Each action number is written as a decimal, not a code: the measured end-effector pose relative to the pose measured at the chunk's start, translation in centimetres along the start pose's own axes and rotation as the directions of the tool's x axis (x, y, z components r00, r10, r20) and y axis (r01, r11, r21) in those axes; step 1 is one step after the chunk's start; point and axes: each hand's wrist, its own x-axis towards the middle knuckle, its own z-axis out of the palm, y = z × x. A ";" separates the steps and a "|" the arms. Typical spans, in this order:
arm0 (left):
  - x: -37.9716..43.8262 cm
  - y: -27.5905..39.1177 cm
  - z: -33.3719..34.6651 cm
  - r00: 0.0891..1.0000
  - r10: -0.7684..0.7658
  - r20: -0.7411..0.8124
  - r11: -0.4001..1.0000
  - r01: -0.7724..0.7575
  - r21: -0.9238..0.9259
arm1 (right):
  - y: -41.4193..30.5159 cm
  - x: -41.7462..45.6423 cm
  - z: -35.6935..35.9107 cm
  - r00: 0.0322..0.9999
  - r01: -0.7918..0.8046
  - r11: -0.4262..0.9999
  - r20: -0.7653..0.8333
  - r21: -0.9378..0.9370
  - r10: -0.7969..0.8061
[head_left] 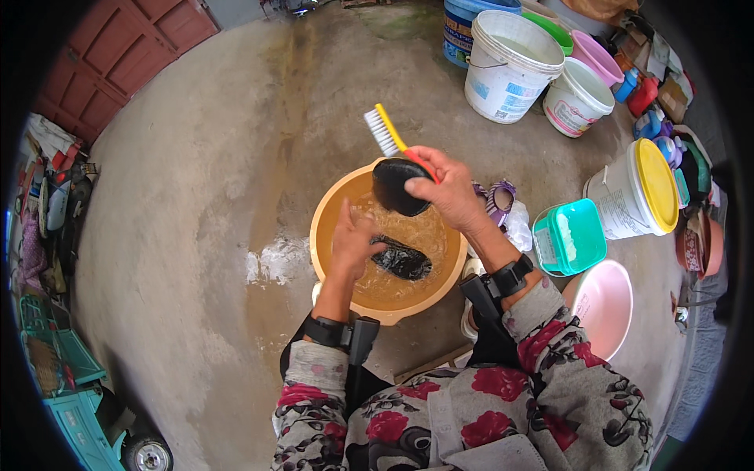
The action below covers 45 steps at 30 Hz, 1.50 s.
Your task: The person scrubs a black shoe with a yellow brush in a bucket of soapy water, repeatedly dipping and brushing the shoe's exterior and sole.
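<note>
My right hand grips the red end of a scrubbing brush with a yellow and red handle and white bristles pointing left. A black shoe is under the brush, above the basin's far side, with my right thumb over its edge. My left hand hangs over the basin with its fingers apart. Beside its fingertips, another black shoe lies wet in the water; whether they touch is unclear. Rippling water partly fills the yellow-orange plastic basin on the floor.
Purple striped shoes and a white plastic bag lie right of the basin. Beyond are a teal container, a pink basin and a yellow-lidded bucket. White buckets of water stand farther back. The concrete floor has wet patches.
</note>
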 end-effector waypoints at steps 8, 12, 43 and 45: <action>-0.4 1.1 -0.8 0.907 -0.059 0.417 0.697 0.337 -0.633 | -0.5 -1.8 3.0 0.914 0.214 0.880 0.405 -0.424 -0.027; 0.7 0.0 -2.1 0.962 -0.092 0.258 0.619 0.258 -0.741 | 0.2 -1.4 3.9 0.871 0.214 0.920 0.490 -0.327 -0.029; 0.9 1.3 -2.7 0.999 -0.010 0.041 0.727 0.035 -0.686 | -1.0 -5.1 1.4 0.985 -0.139 0.931 0.046 -0.337 0.163; 1.0 0.9 -1.9 0.999 0.045 0.002 0.749 -0.032 -0.662 | -1.4 -5.8 2.0 0.985 -0.128 0.921 0.061 -0.368 0.161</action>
